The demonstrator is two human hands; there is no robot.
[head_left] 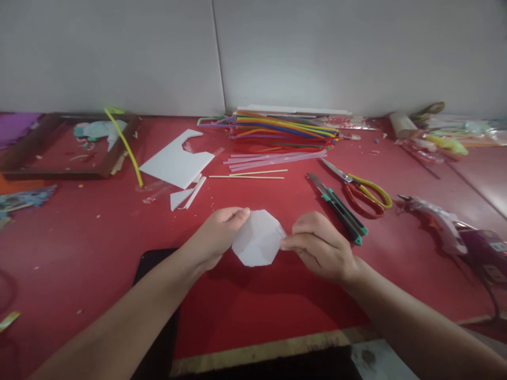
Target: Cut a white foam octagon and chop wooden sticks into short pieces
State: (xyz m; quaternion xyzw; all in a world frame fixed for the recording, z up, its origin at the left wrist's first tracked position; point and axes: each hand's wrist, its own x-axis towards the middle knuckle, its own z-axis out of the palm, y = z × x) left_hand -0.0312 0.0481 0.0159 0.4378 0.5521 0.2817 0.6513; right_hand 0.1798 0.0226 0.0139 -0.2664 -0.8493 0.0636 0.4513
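Note:
A white, roughly octagonal piece of foam board or card [257,240] is held above the red table, between my two hands. My left hand [219,232] pinches its upper left edge, thumb on top. At its right edge, my right hand [319,245] has thumb and fingers closed on the rim. Beyond it lie two thin wooden sticks [257,176] and a larger white sheet [176,161] with a curved cut-out, small offcuts [184,196] beside it. Right of my right hand is a green and black box cutter [340,208], its blade out.
Scissors [362,192] with red and yellow handles lie past the cutter. A glue gun [439,224] rests at the right. Coloured pipe cleaners [285,129] and pink glue sticks [277,160] are at the back. A brown tray [67,174] holds scraps; a dark flat object [156,258] lies under my left forearm.

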